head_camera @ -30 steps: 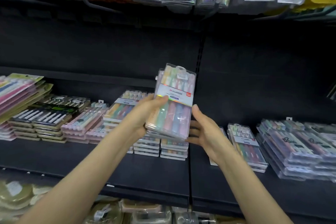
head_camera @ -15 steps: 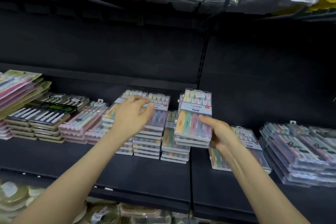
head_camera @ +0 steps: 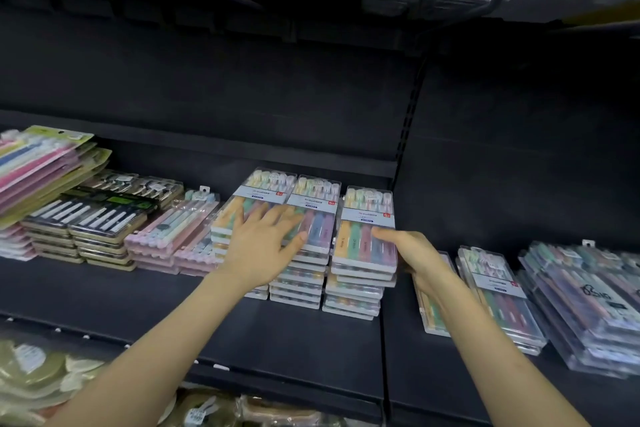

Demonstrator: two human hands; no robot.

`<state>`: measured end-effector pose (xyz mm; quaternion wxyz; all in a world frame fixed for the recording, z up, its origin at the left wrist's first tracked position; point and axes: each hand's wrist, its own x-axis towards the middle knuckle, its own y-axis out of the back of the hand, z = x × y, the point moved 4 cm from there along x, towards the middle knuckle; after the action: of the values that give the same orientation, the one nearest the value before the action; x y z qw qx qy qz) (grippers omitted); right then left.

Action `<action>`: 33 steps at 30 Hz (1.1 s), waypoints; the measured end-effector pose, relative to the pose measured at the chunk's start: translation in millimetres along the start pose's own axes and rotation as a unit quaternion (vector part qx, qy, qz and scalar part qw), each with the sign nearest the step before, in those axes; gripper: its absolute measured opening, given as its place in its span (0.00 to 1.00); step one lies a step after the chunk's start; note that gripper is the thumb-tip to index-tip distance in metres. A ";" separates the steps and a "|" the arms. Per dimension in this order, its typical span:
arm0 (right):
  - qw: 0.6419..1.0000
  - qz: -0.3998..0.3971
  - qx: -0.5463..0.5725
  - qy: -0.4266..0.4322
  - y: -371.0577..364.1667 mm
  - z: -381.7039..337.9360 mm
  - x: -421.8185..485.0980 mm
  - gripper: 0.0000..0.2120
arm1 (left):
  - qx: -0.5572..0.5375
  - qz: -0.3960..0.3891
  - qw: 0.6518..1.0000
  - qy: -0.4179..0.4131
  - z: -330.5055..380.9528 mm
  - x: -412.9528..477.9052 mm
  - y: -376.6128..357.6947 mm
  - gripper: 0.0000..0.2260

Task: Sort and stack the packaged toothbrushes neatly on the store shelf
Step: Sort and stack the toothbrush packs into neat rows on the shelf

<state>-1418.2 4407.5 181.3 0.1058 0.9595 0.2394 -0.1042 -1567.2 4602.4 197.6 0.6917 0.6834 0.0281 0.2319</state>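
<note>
Left grip point(head_camera: 263, 246), head view: flat, fingers spread, pressing on the left and middle toothbrush stacks point(head_camera: 313, 210). Right grip point(head_camera: 415, 256): thumb on top pack point(head_camera: 360, 243) of the right stack, fingers hidden at its edge, cannot tell if pinching. Step: squaring stacks on shelf point(head_camera: 294, 333). Next probably: let go, fetch loose packs point(head_camera: 498, 295) lying to the right.

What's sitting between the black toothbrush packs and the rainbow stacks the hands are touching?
A pile of pink packs, in the head view: right of the black packs, left of the rainbow stacks.
</note>
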 end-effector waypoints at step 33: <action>0.965 -0.051 -0.131 0.221 -16.6 15.4 -36.6 0.43 | 0.002 0.016 1.000 -0.012 0.7 -4.4 -0.3 0.39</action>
<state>-1460.1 4401.9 173.2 0.1694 0.9230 0.3169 0.1373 -1570.8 4600.2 196.1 0.6869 0.6879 0.0094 0.2345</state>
